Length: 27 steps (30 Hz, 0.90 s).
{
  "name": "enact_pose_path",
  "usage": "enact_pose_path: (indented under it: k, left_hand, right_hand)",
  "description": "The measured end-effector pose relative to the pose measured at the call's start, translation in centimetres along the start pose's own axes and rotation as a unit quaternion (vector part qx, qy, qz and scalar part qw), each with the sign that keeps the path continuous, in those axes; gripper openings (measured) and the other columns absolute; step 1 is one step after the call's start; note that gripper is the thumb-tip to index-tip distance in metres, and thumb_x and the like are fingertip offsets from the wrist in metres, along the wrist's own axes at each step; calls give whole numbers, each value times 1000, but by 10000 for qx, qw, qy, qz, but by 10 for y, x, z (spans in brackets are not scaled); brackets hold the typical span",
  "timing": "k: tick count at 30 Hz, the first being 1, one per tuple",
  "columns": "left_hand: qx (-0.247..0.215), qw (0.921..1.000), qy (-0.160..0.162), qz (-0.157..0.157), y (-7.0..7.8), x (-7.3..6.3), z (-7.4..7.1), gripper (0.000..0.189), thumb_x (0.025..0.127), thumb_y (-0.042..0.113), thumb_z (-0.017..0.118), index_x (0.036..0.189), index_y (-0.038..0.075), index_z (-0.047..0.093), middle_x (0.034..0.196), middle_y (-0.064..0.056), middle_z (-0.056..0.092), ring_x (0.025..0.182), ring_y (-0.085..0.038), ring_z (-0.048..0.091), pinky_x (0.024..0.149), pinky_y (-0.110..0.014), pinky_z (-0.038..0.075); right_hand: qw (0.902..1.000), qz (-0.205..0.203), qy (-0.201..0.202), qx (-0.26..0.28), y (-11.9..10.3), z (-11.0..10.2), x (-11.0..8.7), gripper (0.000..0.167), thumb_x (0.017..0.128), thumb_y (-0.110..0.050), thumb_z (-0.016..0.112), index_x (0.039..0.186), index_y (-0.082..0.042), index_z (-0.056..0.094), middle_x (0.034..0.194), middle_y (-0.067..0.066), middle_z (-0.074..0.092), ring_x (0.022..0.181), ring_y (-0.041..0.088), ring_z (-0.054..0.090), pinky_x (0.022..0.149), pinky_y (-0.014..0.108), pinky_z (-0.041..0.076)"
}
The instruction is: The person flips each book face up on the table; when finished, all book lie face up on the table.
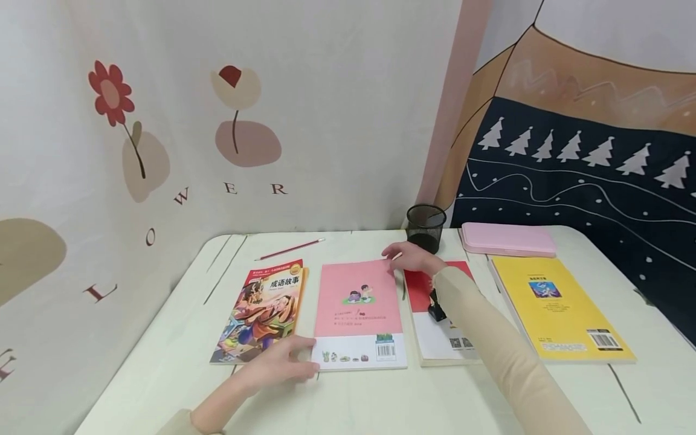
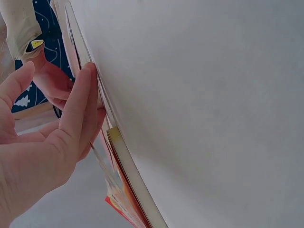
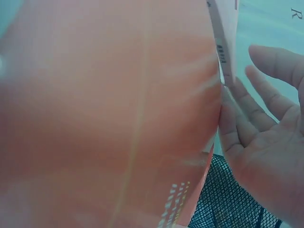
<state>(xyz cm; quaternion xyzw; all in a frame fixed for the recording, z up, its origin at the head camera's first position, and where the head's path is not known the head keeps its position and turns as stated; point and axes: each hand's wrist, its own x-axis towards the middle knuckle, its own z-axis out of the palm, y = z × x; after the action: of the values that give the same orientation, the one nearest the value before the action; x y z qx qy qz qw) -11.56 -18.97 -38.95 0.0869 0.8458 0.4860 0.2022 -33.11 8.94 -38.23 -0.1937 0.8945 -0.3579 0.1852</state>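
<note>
A pink-and-white book (image 1: 353,314) lies flat on the table, barcode side up. At its lower left corner my left hand (image 1: 283,359) touches the edge with extended fingers; the left wrist view shows those fingers (image 2: 78,104) nearly straight along the book's side. My right hand (image 1: 413,257) is at the upper right corner, its fingers against the edge. In the right wrist view the right fingers (image 3: 244,118) are loosely extended beside the book's edge, thumb apart. To the left lies an illustrated storybook (image 1: 269,308), to the right a red-and-white book (image 1: 432,335), partly hidden under my right forearm.
A yellow book (image 1: 560,320) lies at the right, with a pink pencil case (image 1: 508,240) behind it. A black mesh pen holder (image 1: 426,225) stands at the back edge, just behind my right hand. A red pencil (image 1: 290,249) lies at the back left of the table (image 1: 179,338).
</note>
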Motion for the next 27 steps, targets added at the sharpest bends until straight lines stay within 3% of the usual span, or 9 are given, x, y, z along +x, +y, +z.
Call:
enact_pose_path:
  k: [8,12,17,20,24,27]
  left_hand:
    - [-5,10000,-48,2,1,-1,-1,66,77,25,67,123,-13,39,87,-6,51,66,-18,55,56,-26,43]
    - [-49,10000,-57,-45,0,-1,-1,66,78,25,67,124,-13,38,89,-7,51,68,-19,56,58,-28,44]
    - [-90,9999,-56,-60,-2,0,-1,68,77,27,67,125,-11,38,89,-7,53,68,-19,57,59,-29,45]
    - [-389,9992,-26,-120,-2,1,0,71,76,25,68,129,-8,33,102,-15,53,71,-21,59,62,-31,49]
    - [-868,9959,63,-243,-2,2,2,78,76,19,69,134,-5,24,122,-24,41,76,-23,60,67,-33,51]
    - [-957,9949,111,-288,-2,2,2,80,77,16,69,136,-5,19,123,-27,38,76,-24,60,66,-34,52]
  right_hand:
    - [9985,33,375,390,-3,1,5,41,82,-10,60,122,-11,51,113,8,53,99,23,48,85,39,43]
    - [9987,-8,135,492,-7,0,4,44,81,-6,57,124,-9,49,120,10,49,105,25,45,87,42,41]
    - [9977,-246,-162,610,-7,-4,3,38,82,-2,53,119,-10,53,117,9,49,103,25,42,87,40,40]
    - [9948,-594,-241,786,-4,-8,0,35,82,2,52,114,-9,55,113,8,50,102,25,40,85,37,40]
    - [9884,-832,-304,1237,-1,-13,-4,30,81,2,53,109,-10,56,111,7,48,104,25,38,85,37,39]
    - [9836,-826,-300,1572,2,-14,-5,28,82,0,53,107,-11,54,113,6,47,106,25,38,87,38,39]
